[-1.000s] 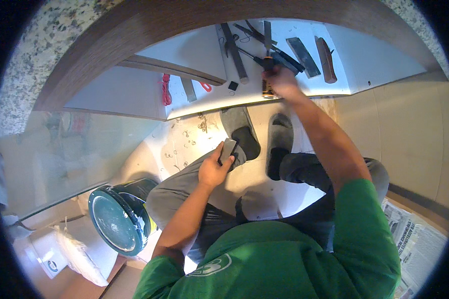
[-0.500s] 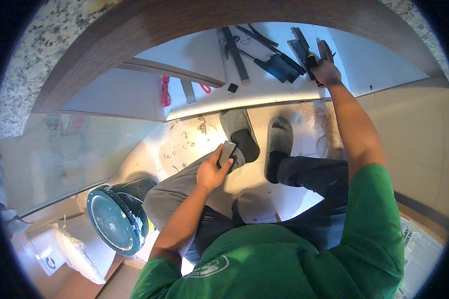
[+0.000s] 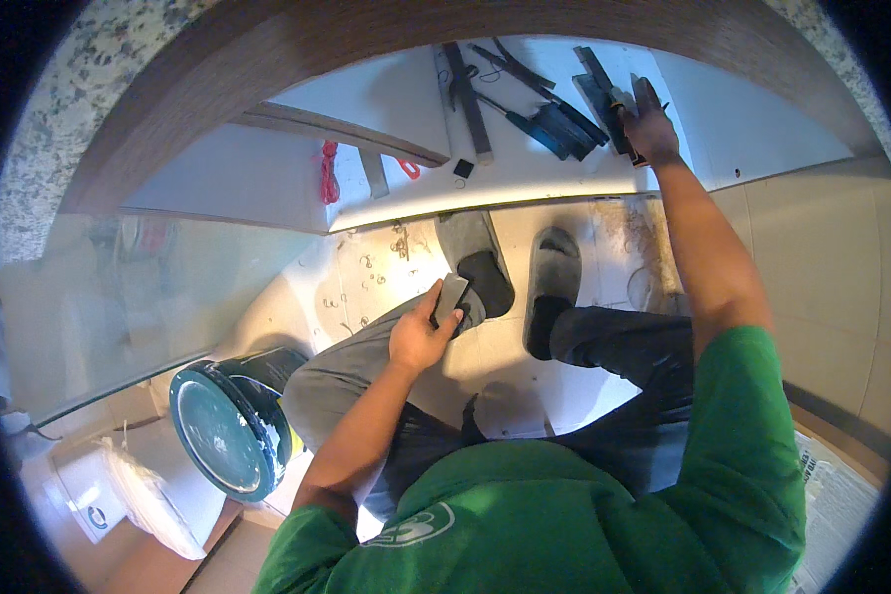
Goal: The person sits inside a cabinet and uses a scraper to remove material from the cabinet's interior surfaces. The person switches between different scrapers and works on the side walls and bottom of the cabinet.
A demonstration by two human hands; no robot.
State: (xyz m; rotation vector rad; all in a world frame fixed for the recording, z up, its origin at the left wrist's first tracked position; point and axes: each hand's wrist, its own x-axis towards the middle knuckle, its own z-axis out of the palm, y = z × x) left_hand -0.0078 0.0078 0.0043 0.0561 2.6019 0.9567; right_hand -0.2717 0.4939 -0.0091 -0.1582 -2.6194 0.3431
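My left hand (image 3: 421,337) is closed around a flat grey rectangular piece (image 3: 451,295) above my left knee, thumb on one side and fingers on the other. Its exact kind does not show. Stretched out far right, my right hand (image 3: 653,136) is closed among dark tools on the white shelf (image 3: 396,208). Beside its fingers lie a dark long-bodied tool (image 3: 601,94) and a brown elongated piece (image 3: 646,94). What the fingers grip is mostly hidden under the hand. Left of there rest several dark blades or strips (image 3: 564,129) and a long dark bar (image 3: 470,109).
Red cord (image 3: 329,173), a metal strip (image 3: 373,173) and a small black square (image 3: 462,168) lie along the shelf. A wooden divider (image 3: 351,132) and countertop edge (image 3: 445,22) frame it. A green-lidded bucket (image 3: 218,426) stands at left below a glass panel (image 3: 148,307). Curled shavings (image 3: 351,282) dot the floor.
My right hand has shifted slightly up and turned over the tools. My left hand keeps its hold, and the grey piece is tilted a little differently.
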